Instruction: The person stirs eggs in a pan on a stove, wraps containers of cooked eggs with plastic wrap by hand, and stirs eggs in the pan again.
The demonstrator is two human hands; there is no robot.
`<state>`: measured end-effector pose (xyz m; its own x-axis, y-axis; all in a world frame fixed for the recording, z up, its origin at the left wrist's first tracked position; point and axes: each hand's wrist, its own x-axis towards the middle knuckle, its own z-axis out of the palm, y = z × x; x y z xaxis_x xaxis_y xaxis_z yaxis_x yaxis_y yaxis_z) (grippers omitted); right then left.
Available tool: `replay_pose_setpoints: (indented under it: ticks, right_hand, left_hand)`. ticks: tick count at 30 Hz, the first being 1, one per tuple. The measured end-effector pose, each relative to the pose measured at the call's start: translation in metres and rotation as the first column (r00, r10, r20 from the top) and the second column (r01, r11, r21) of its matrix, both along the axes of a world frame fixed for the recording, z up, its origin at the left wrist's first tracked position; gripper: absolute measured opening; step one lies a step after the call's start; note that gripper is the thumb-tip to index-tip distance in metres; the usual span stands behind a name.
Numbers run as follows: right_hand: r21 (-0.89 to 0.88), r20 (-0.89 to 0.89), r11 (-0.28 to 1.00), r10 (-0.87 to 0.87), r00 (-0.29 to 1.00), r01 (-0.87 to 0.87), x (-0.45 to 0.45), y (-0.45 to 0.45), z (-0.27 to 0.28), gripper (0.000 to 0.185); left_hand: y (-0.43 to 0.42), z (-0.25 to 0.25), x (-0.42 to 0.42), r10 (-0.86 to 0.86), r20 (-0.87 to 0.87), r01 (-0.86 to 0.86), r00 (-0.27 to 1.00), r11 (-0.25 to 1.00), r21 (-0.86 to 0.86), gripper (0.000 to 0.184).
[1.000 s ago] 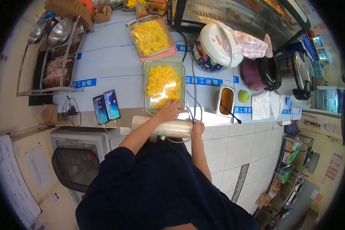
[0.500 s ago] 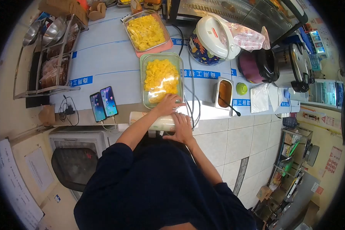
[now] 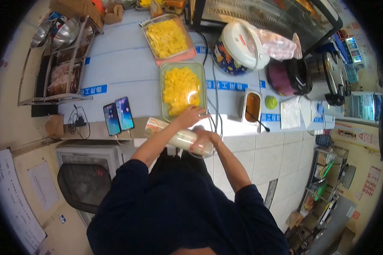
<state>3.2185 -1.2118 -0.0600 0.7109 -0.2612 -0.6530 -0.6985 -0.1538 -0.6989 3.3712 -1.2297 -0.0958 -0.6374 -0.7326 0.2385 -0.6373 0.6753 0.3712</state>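
Note:
A container of scrambled egg [image 3: 181, 91] stands at the counter's near side, with shiny clear film over its top. My left hand [image 3: 191, 117] lies at its near right corner, fingers stretched out over the film and rim. Below it, at the counter edge, a roll of cling film [image 3: 174, 137] slants down to the right. My right hand [image 3: 203, 141], somewhat blurred, is wrapped round the roll's right part. My left forearm crosses above the roll's left part. Farther back, a second tray of scrambled egg [image 3: 166, 37] rests on a pink base, also looking film-covered.
Two phones [image 3: 118, 114] with cables lie to the left, near a black charger [image 3: 78, 121]. On the right are a metal container of brown sauce [image 3: 252, 106] with a spoon, a green round item [image 3: 270, 101], and a patterned cooker [image 3: 234, 53]. Grey cables run beside the egg container.
The roll has tilted, its right end coming down towards my body. My right hand has moved lower with it. My left hand stays at the container's near edge. The view has shifted slightly.

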Motion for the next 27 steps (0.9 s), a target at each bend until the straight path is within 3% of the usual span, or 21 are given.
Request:
replay_pose_setpoints:
  ticks: [1,2,3,5,6,8,9,11,12,14,18,20,27]
  right_hand:
    - [0.154,-0.124,0.987,-0.015,0.992,0.034,0.001,-0.005,-0.012,0.069]
    - [0.178,-0.132,0.984,0.029,0.991,-0.005,0.003,-0.009,-0.006,0.076]
    - [0.170,-0.136,0.985,0.039,0.990,-0.015,0.005,-0.013,0.000,0.076]
    - [0.068,0.010,0.998,-0.013,1.000,0.013,0.006,-0.011,0.008,0.085]
    - [0.078,0.008,0.997,-0.002,1.000,0.002,0.007,-0.013,0.020,0.085]
    - [-0.019,0.046,0.998,0.058,0.997,-0.057,0.009,-0.021,0.038,0.090]
    - [-0.015,0.046,0.998,0.060,0.997,-0.059,0.009,-0.023,0.037,0.090]
    - [-0.139,-0.072,0.984,0.101,0.992,-0.110,0.006,-0.027,0.034,0.087]
    - [-0.117,-0.055,0.986,0.112,0.992,-0.118,0.008,-0.029,0.037,0.082]
    - [-0.061,-0.081,0.990,0.119,0.990,-0.124,0.013,-0.030,0.047,0.081]
    - [0.059,-0.032,0.991,0.122,0.992,-0.120,0.007,-0.031,0.029,0.077]
    - [0.149,0.010,0.980,0.133,0.991,-0.133,0.005,-0.033,0.021,0.074]
    - [0.392,0.014,0.857,0.358,0.934,-0.335,0.024,-0.060,0.028,0.078]
  left_hand:
    - [-0.006,-0.006,0.000,0.017,-0.002,-0.017,1.000,0.999,-0.031,0.051]
    - [-0.012,-0.004,0.002,0.052,0.032,-0.050,0.998,0.997,-0.058,0.056]
    - [-0.017,-0.001,0.003,0.063,0.028,-0.061,0.998,0.996,-0.065,0.056]
    - [-0.017,0.006,0.008,0.101,-0.062,-0.093,0.993,0.989,0.116,0.069]
    - [-0.014,0.014,0.014,0.112,-0.063,-0.104,0.992,0.987,0.126,0.069]
    - [-0.012,0.031,0.032,0.090,-0.254,-0.010,0.963,0.954,0.299,0.080]
    - [-0.012,0.040,0.044,0.093,-0.255,-0.012,0.963,0.953,0.302,0.080]
    - [-0.008,0.055,0.069,0.033,-0.155,-0.004,0.987,0.983,0.183,0.088]
    - [-0.004,0.059,0.073,0.037,-0.157,-0.006,0.987,0.981,0.192,0.088]
    - [0.005,0.064,0.080,0.308,-0.104,-0.266,0.946,0.917,0.297,0.100]
    - [0.003,0.054,0.082,0.329,-0.070,-0.288,0.942,0.895,0.342,0.107]
    - [0.001,0.052,0.081,0.165,0.057,-0.174,0.985,0.946,0.274,0.105]
    - [-0.001,0.043,0.081,0.111,0.122,-0.141,0.986,0.951,0.275,0.103]
